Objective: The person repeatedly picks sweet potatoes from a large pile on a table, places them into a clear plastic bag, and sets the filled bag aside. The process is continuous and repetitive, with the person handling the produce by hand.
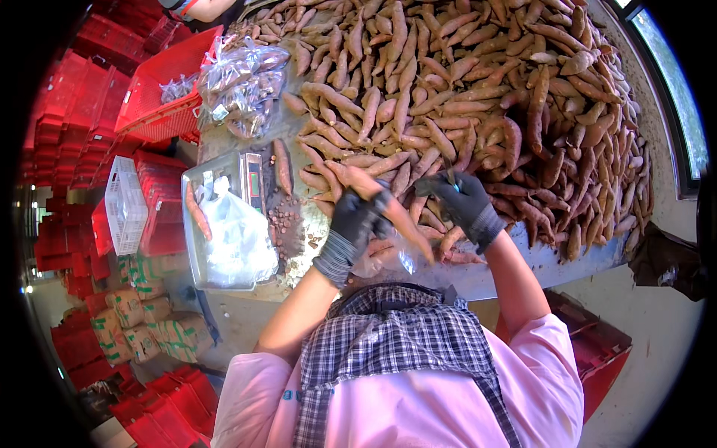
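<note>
My left hand, in a dark glove, grips a long sweet potato that slants down to the right in front of me. My right hand, also gloved, is closed around a small tool; a bit of blue shows at its fingers, and the tool's kind is unclear. A large heap of sweet potatoes covers the table beyond both hands. Under the held one lies a clear plastic bag by the near edge, with sweet potatoes at it.
Left of my hands stands a scale, its tray holding plastic bags and one sweet potato. Filled clear bags lie behind it, beside a red crate. Cut root bits litter the table. Another person's arm shows at the top.
</note>
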Available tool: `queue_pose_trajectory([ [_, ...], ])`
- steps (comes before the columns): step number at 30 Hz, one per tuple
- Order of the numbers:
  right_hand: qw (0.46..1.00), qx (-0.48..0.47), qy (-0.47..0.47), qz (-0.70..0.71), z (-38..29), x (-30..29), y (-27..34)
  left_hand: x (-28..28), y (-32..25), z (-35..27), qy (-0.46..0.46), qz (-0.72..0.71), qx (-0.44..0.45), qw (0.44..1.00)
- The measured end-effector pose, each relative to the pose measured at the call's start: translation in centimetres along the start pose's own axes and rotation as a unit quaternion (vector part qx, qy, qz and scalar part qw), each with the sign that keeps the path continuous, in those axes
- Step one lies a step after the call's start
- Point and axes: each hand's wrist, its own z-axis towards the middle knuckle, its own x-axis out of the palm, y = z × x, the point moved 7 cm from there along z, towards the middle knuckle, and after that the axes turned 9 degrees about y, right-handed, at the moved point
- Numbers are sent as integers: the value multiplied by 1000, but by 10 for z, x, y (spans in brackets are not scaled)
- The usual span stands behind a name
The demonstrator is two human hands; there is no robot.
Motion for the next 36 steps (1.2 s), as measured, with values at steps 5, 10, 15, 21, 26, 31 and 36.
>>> queue_pose_trajectory([
  [5, 988, 72, 106, 84, -28, 7, -22, -28, 3, 3, -58, -229, 21, 972],
  [10, 998, -56, -12, -26, -28, 14, -4, -7, 14, 1, -52, -394, -21, 917],
  [15, 885, -202, -125, -401, -41, 21, 25, -12, 30, 2, -66, -472, -40, 878],
  [21, 898, -90, -128, -411, -13, 11, 3, -9, 31, 1, -15, -497, -40, 867],
  [26, 998, 46, -48, -22, 6, -22, -84, -15, 5, -3, 49, -399, 57, 914],
  [31, 980, 71, 124, 139, -33, 29, -4, -24, 5, -9, 96, 63, 151, 982],
  [36, 983, -100, 77, -130, -45, 33, 15, -24, -12, -27, 20, -195, 106, 975],
])
